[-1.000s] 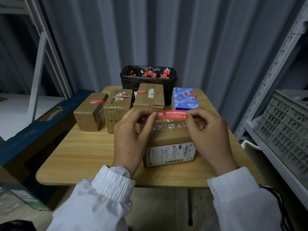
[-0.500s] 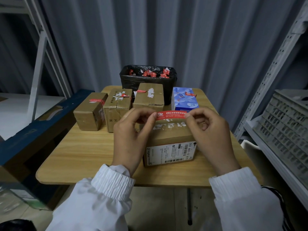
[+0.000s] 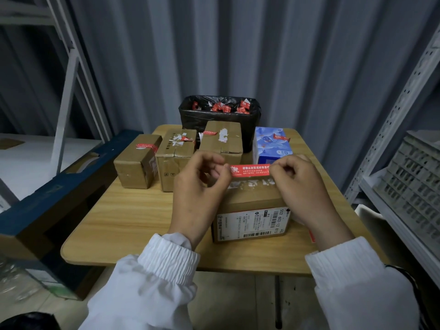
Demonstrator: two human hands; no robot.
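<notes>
A red sticker strip (image 3: pixel 250 171) with white print is stretched level between my two hands. My left hand (image 3: pixel 198 191) pinches its left end and my right hand (image 3: pixel 301 186) pinches its right end. The strip hangs just above the far top edge of a brown cardboard box (image 3: pixel 252 206) that stands on the wooden table (image 3: pixel 133 220) in front of me. That box has torn white tape residue on its top and a white shipping label with barcodes on its near face.
Behind stand three more brown boxes (image 3: pixel 137 161) (image 3: pixel 175 158) (image 3: pixel 222 144) and a blue tissue box (image 3: pixel 271 145), each with a red sticker. A black-lined bin (image 3: pixel 219 115) of crumpled red stickers sits at the back. Grey metal shelving (image 3: pixel 404 191) is right, a blue-edged carton (image 3: pixel 57 191) left.
Both hands have lowered the strip slightly toward the box top. The boxes on the table have not moved.
</notes>
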